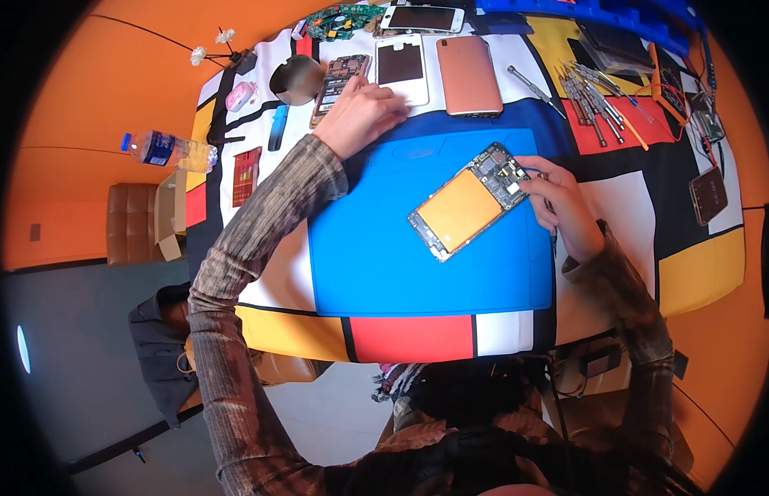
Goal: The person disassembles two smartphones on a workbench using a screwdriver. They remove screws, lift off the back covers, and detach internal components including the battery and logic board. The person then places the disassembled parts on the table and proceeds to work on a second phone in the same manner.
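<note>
An opened smartphone with a flat orange-yellow battery and a bare circuit board at its upper end (pixel 469 201) lies slantwise on a smooth blue rubbery work mat (pixel 384 264), toward the mat's upper right. The right hand (pixel 559 207) rests just beside the board end, fingers curled around what looks like a thin tool with its tip at the phone's top corner; the work appears to be at the stage of opening up the board area, which would call for a steady, light touch on small parts. The left hand (pixel 361 112) reaches past the mat's upper edge, fingers bent down onto a white phone front panel (pixel 403 68); whether it grips anything cannot be told. Beside that lie a glossy rose-gold phone back (pixel 469 74) and a row of slim metal screwdrivers (pixel 595 103) on the colour-block tablecloth (pixel 698 264).
</note>
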The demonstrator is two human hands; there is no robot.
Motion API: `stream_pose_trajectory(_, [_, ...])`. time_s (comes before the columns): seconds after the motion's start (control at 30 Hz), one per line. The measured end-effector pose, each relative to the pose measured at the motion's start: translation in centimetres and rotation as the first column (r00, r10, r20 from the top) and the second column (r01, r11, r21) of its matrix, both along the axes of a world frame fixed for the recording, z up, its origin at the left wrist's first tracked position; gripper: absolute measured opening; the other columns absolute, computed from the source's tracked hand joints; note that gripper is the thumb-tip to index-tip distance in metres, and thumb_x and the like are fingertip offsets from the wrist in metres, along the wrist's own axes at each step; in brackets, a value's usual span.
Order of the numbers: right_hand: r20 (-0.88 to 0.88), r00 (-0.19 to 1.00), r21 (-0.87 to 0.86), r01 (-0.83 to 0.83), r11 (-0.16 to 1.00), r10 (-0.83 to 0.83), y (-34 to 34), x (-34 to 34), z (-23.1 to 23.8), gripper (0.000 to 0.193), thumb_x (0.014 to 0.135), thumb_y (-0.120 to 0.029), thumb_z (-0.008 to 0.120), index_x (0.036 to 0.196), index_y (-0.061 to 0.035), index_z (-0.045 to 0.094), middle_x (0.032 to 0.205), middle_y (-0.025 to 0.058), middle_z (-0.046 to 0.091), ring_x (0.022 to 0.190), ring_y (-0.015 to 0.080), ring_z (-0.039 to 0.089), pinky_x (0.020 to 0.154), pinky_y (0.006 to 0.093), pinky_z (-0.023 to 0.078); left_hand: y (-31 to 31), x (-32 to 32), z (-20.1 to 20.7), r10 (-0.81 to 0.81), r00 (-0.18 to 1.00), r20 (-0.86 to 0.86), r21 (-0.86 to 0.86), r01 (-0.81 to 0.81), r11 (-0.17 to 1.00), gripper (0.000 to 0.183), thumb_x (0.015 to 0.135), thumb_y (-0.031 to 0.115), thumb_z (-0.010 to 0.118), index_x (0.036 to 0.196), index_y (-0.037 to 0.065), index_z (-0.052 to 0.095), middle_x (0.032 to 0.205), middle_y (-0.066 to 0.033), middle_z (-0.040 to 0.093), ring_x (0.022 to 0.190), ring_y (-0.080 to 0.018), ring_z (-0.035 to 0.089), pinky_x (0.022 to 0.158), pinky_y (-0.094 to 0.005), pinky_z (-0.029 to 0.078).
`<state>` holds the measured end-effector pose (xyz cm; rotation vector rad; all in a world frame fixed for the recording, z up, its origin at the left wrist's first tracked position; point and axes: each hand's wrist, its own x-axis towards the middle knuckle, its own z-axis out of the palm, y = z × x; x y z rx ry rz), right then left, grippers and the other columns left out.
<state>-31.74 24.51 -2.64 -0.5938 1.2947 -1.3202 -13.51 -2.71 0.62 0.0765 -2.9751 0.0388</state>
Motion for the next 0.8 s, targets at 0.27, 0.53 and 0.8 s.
stream_pose_trajectory(0.27, [-0.031, 0.999, -0.014, -0.013, 1.0, 0.013, -0.1, -0.3, -0.5, 0.038, 0.09, -0.01, 0.051, 0.125, 0.003, 0.049, 0.047, -0.002, 0.042, 0.034, 0.0053, 0.034, 0.033, 0.0203, 0.029, -0.2, -0.6, -0.5, -0.095, 0.995, 0.026, -0.137, 0.098, 0.986, 0.015, 0.086, 0.017, 0.061, 0.096, 0.008, 0.068, 0.101, -0.0026, 0.067, 0.093, -0.0185, 0.06, 0.085, -0.0324, 0.04])
stream_pose_trajectory(0.53, [-0.035, 0.999, 0.016, 0.014, 1.0, -0.013, 0.0, -0.1, -0.2, 0.04, 0.089, -0.01, 0.054, 0.126, 0.003, 0.049, 0.049, -0.002, 0.042, 0.035, 0.0047, 0.034, 0.034, 0.0204, 0.027, 5.5, 1.1, 3.3, -0.024, 0.992, -0.125, 0.173, 0.046, 0.984, 0.01, 0.084, 0.016, 0.063, 0.088, 0.007, 0.065, 0.082, -0.0046, 0.066, 0.067, -0.0197, 0.059, 0.076, -0.0326, 0.042])
stream_pose_trajectory(0.8, [-0.072, 0.996, 0.034, 0.057, 0.998, -0.055, 0.0, 0.5, 0.3, 0.041, 0.087, -0.011, 0.055, 0.125, 0.002, 0.05, 0.049, -0.0038, 0.04, 0.035, 0.0036, 0.03, 0.036, 0.0199, 0.026, 18.3, 5.1, 1.8, -0.347, 0.938, 0.009, 0.184, 0.339, 0.923, 0.025, 0.082, 0.017, 0.064, 0.106, 0.011, 0.065, 0.091, -0.0012, 0.058, 0.082, -0.0137, 0.056, 0.087, -0.0322, 0.043])
